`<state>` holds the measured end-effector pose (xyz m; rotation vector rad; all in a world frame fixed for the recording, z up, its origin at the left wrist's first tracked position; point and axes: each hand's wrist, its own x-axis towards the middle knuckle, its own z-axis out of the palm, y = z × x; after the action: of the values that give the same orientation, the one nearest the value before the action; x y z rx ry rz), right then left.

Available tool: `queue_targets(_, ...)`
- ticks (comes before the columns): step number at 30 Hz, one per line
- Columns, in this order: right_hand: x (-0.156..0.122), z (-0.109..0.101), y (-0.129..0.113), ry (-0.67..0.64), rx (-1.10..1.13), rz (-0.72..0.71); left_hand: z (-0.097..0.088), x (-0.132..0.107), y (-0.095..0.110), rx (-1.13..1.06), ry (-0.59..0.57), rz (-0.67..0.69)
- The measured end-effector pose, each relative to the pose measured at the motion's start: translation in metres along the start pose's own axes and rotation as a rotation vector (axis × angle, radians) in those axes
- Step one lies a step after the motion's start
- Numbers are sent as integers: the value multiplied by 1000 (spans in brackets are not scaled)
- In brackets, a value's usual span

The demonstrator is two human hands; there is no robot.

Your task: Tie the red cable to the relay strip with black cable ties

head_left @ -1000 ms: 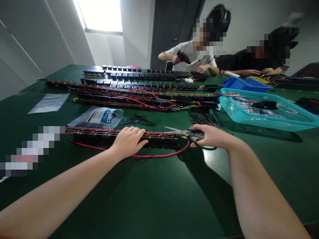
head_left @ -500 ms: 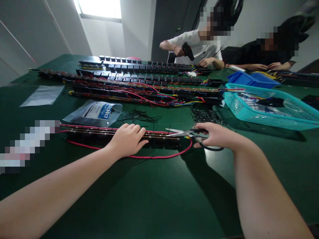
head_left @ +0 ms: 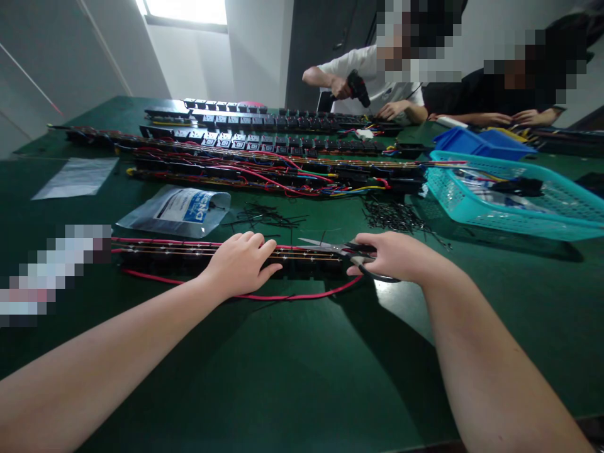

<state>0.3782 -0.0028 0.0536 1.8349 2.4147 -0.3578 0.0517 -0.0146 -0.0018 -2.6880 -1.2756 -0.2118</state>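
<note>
My left hand grips a long black strip assembly from above, thumb on its near side. Thin wires with small shiny joints run along the strip. My right hand is closed around the black handles of a pair of scissors. Their blades point left over the strip's right part, to the right of my left fingers. A thin black tail, like a cable-tie end, stands up beside the blades. A red cable loops along the near side of the strip, and its right end is hidden at my right hand.
Beyond lie a plastic bag, black offcuts, and a heap of thin black pieces. A turquoise basket stands right, blue trays behind it. More wired strips cross the table. One co-worker holds a drill.
My right hand has moved left with the scissors, and the blades are closer together. My left hand keeps its place on the strip. The view has shifted slightly.
</note>
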Motion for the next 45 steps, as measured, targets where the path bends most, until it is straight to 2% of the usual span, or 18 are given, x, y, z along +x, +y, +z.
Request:
queue_targets(30,6,1,5,-14,-5,81,-2,0,1,6,-11,5)
queue_targets(39,-3,-8,-9,-48,11,61,-2,0,0,-1,-8,19)
queue_targets(45,-3,-10,-10,-97,0,89,-1,-1,1,-5,-4,35)
